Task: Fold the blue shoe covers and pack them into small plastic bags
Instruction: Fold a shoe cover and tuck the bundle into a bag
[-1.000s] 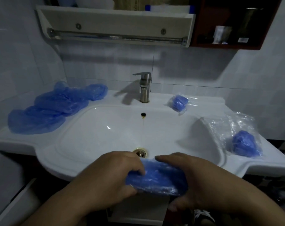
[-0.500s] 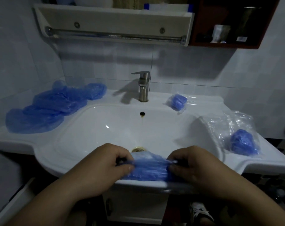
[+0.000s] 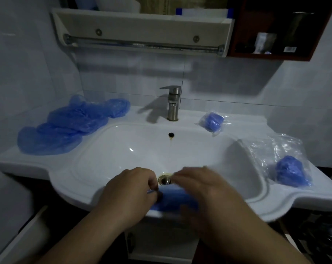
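Sink [image 3: 70, 180]: white, fills the middle of the frame. All the work lies on its rim.

Pile of unfolded shoe covers [image 3: 66, 130]: left of frame, on the left ledge, well apart from the hands.

Loose clear bags [image 3: 264, 147]: right of frame, on the right ledge, crumpled together.

Left hand [image 3: 129, 193]: lower centre, fingers curled, pinching the left end of the shoe cover in work [image 3: 172, 200].

Right hand [image 3: 205, 191]: lower centre-right, smeared by motion, lying over the cover's right end. Cannot tell whether it grips or only presses.

Cover in work: a flattened blue strip on the front rim, just below the drain [image 3: 165, 180]. Judged step: folding; bagging not yet begun.

Risks (judgement):
- The film looks thin and springy, so a fold released too early would likely reopen.
- The strip lies on the rim's curved front edge; a careless push could send it into the basin or off the front.
- A loosely folded bundle may snag at the mouth of a small bag.

Counts:
- Hands: 2.
- Covers in work: 1.
- Packed bags: 2, namely the packed bag by the faucet [image 3: 212, 121] and the packed bag at right [image 3: 291, 174].
- Faucet [image 3: 172, 103]: 1.
- Pile and loose bags: several each, overlapping, exact number not readable.
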